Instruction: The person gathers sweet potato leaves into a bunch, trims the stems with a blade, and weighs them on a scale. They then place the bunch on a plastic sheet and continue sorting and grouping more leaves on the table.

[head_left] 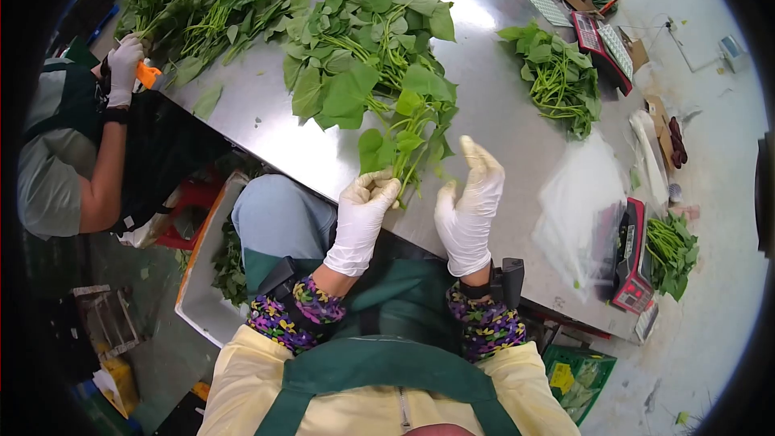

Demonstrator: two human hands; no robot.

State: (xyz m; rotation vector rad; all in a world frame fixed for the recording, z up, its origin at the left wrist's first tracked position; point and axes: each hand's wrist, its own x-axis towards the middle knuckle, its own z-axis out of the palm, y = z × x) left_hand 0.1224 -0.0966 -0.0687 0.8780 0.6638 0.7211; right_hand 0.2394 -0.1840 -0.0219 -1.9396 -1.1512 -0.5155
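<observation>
My left hand, in a white glove, pinches the cut ends of a small bunch of leafy greens at the near edge of the metal table. To its right, my gloved right hand is raised with thumb and fingers apart, holding nothing. The bunch's broad leaves point away from me and overlap a large pile of leafy greens, so where one ends and the other starts is hard to tell. The glove hides the very ends of the stems.
Bundled greens lie at the right beside a red scale. Clear plastic bags and another red scale with greens sit nearer. A co-worker's gloved hand works at another pile. A white crate stands beside my leg.
</observation>
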